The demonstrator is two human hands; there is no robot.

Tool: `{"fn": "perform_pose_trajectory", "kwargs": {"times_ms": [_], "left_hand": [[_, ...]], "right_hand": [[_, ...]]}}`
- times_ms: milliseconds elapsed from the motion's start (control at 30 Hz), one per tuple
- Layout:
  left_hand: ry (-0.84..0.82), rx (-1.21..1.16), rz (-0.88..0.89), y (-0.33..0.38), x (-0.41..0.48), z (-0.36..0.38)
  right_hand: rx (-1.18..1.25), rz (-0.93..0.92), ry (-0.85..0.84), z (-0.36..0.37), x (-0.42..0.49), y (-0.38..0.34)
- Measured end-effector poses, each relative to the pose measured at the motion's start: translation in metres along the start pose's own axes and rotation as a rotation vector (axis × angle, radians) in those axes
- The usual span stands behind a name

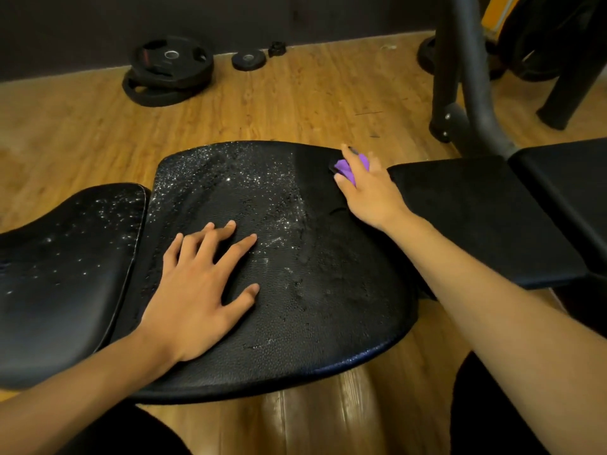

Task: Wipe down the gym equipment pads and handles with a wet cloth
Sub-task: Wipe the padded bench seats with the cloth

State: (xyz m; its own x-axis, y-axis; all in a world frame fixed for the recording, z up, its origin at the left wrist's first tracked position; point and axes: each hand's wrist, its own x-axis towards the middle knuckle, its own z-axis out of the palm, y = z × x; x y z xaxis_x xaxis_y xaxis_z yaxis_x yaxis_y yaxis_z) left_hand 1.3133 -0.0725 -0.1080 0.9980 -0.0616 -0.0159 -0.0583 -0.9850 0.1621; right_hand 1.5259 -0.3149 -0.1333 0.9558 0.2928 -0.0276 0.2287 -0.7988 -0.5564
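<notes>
In the middle of the view lies the wide black pebbled-vinyl seat pad [312, 274], and we take it as our landmark. Its left and centre parts are covered with bright water droplets and wet streaks, while its far right corner looks dark and even, so we judge that the wiping of this pad is only partly done. The curved black vinyl pad [65, 257] to its left is also speckled with drops and seems not yet wiped. Of the flat matte black pad [476, 218] to its right, we cannot tell if it was cleaned.

The left hand [200, 290] lies flat on the landmark's near left part, fingers spread wide. The right hand [368, 188] presses at its far right corner, fingers curled over the small purple cloth [345, 169].

The fingers cover most of the cloth. We see no handles here.
</notes>
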Motion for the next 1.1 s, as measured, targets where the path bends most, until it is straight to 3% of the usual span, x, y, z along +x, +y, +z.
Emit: {"fn": "perform_pose_trajectory", "kwargs": {"times_ms": [100,233,400,500,567,733,833,967,1100], "left_hand": [[-0.012,-0.003,0.002,0.001,-0.002,-0.001],[-0.019,0.028,0.013,0.002,0.0,-0.001],[-0.017,0.035,0.012,0.002,0.001,0.0],[-0.016,0.033,0.008,0.001,0.001,0.0],[-0.028,0.038,0.008,0.001,0.002,0.001],[-0.038,0.08,0.019,0.002,0.0,0.0],[-0.036,0.076,0.018,0.001,0.002,0.0],[-0.034,0.064,0.011,0.0,0.002,0.002],[-0.025,0.058,0.0,0.002,0.001,0.001]], "right_hand": [[-0.01,0.006,0.046,0.009,-0.102,0.006],[-0.099,-0.051,-0.071,0.005,-0.195,-0.003],[-0.282,-0.185,0.039,0.013,-0.064,-0.016],[-0.292,-0.139,0.016,0.016,0.02,-0.032],[-0.299,-0.095,0.017,0.021,0.024,-0.035],[-0.295,-0.137,0.107,0.028,-0.145,-0.029],[-0.334,-0.154,0.053,0.026,-0.208,-0.028],[-0.291,-0.177,0.032,0.021,-0.117,-0.03],[-0.259,-0.008,0.039,0.021,-0.002,-0.045]]}}
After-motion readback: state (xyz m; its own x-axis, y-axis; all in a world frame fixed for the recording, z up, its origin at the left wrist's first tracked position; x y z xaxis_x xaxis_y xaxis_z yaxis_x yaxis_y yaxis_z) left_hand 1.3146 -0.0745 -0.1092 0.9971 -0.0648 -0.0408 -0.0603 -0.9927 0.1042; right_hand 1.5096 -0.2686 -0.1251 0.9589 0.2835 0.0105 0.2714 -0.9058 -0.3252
